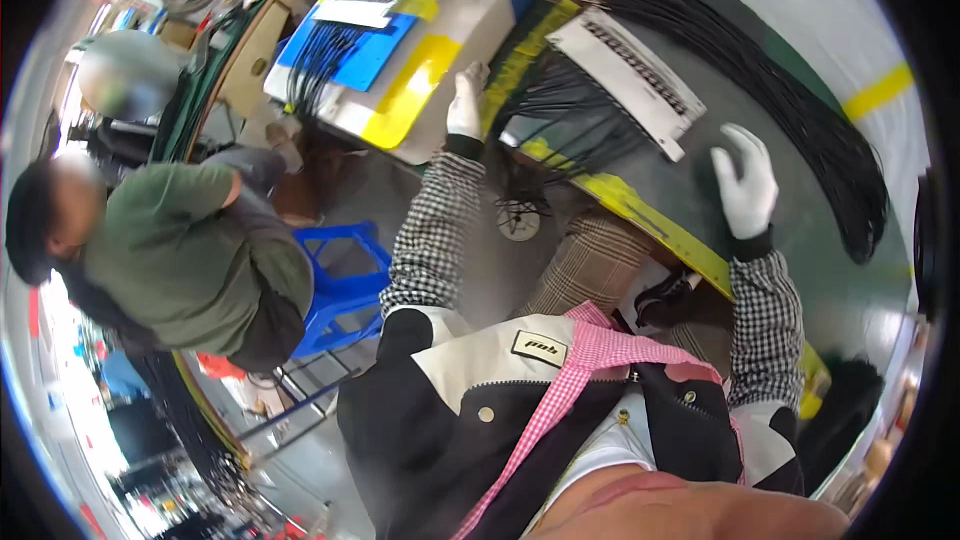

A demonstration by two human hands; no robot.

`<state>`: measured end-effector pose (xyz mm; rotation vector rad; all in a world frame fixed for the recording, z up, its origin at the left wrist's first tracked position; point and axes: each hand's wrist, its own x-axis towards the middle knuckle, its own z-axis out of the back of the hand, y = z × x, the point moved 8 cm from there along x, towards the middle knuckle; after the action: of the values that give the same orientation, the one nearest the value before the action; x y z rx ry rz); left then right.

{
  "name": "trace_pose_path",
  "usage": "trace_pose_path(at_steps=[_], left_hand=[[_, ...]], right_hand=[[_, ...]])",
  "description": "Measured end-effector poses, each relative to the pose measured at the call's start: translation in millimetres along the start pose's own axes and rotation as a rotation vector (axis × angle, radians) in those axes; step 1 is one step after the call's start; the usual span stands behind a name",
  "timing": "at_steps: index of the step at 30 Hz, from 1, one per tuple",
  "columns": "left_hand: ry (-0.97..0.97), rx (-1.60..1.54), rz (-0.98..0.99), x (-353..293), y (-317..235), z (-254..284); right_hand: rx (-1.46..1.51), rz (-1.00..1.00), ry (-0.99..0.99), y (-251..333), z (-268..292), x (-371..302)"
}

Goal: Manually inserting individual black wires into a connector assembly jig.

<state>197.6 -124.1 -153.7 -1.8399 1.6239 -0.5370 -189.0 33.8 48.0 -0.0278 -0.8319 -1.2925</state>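
My left hand (467,105), in a white glove, is held up beside the edge of the white table with its fingers stretched out. Nothing shows in it. Above the dark green tabletop, my right hand (747,180), also gloved, has its thumb apart from the slightly bent fingers and holds nothing. Between the hands lies a long white holder (632,75) with a row of small dark slots or parts along it. Thin black cables (570,105) fan out from its near side toward my lap. The right hand is nearest to the holder's right end, apart from it.
A thick bundle of black cables (760,80) curves along the table's far side. On the white table (487,15), a blue sheet (375,58) bears another white holder (358,6) with cables. A person in a green shirt (180,240) sits at left, near a blue stool (335,280).
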Motion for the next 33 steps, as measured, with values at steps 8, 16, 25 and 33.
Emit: trace_pose_path(at_steps=[8,16,25,33], left_hand=[[0.134,0.792,0.419,-37,-8,-55],[0.457,1.315,0.619,-145,-7,-58],[0.784,0.523,0.659,-196,84,-98],[1.084,0.332,0.987,-255,76,-184]], right_hand=[[-0.31,0.01,0.185,13,-41,11],[-0.065,0.246,0.272,-22,-70,22],[0.199,-0.233,0.368,-3,-55,20],[0.251,-0.496,0.268,-76,-67,-7]])
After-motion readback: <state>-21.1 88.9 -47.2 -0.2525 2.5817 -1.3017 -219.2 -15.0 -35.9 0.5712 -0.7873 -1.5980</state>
